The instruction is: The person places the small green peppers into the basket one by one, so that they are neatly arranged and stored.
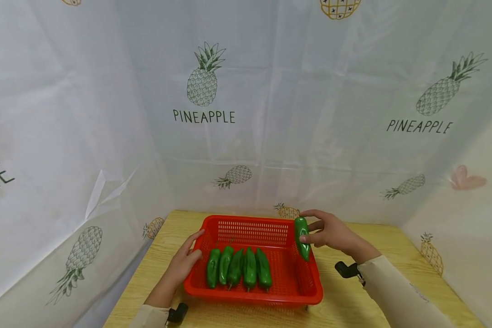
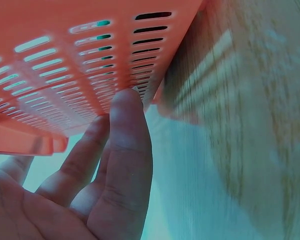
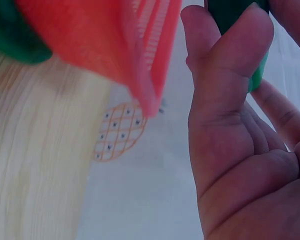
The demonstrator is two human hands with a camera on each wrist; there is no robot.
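Note:
In the head view my right hand (image 1: 328,232) pinches a glossy green chili pepper (image 1: 301,230) above the right rim of a red plastic basket. The right wrist view shows part of this pepper (image 3: 258,75) between the fingers and thumb of the right hand (image 3: 240,135). My left hand (image 1: 179,264) grips the left side of the basket (image 1: 254,296), with the thumb at its rim. Fingers of the left hand (image 2: 90,185) touch the outer slotted wall of the basket (image 2: 65,65). Several green chili peppers (image 1: 249,269) lie side by side in the basket's left and middle part.
The basket stands on a wood-grain table (image 1: 352,291). White sheets (image 1: 295,114) printed with pineapples surround the table at the back and sides. In the right wrist view, a blurred green thing (image 3: 15,40) shows at the upper left.

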